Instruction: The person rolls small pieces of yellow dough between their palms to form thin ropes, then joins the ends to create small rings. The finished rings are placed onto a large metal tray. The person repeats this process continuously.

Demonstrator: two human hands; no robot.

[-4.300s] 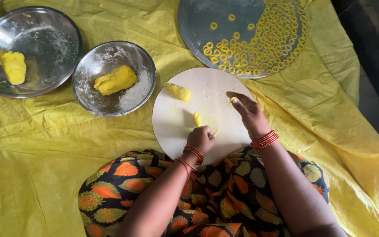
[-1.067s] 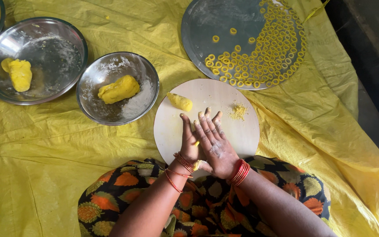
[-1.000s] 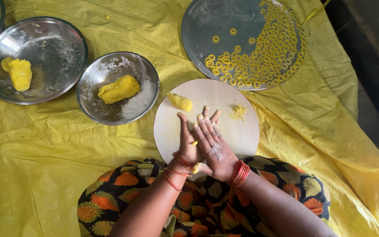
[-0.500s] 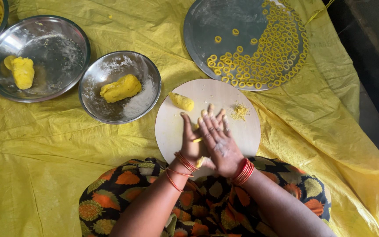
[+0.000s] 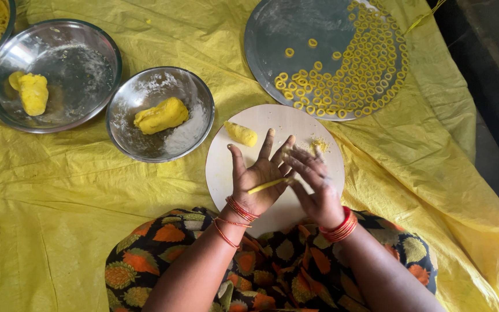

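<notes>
Dough strand [image 5: 268, 185], thin and yellow, lies across the upturned palm of the left hand [image 5: 258, 182], which is held flat with its fingers spread and pointing away from the person, hovering over the round white board [image 5: 226, 167]. The right hand [image 5: 314, 184] comes in from the right of the board; its fingertips [image 5: 291, 173] meet the strand's right end, pressed together on it, though whether they pinch it or only roll it against the palm cannot be told. The strand runs slightly tilted, its left end lower on the palm, its right end at the fingers of the right hand. Red bangles [image 5: 339, 226] ring both wrists.

On the board, beyond the left hand, sits a small lump of yellow dough [image 5: 241, 134], and just beyond the right hand a scatter of yellow crumbs [image 5: 319, 144]. Beyond the board, touching its far edge, is a large steel plate [image 5: 272, 40] covered on its right side with small yellow dough rings [image 5: 365, 69]. Left of the board stands a steel bowl [image 5: 197, 92] holding a larger dough piece [image 5: 162, 115] and flour; farther left, a wider steel bowl [image 5: 88, 40] holds another yellow lump [image 5: 32, 92]. All rest on a yellow sheet [image 5: 59, 190].
</notes>
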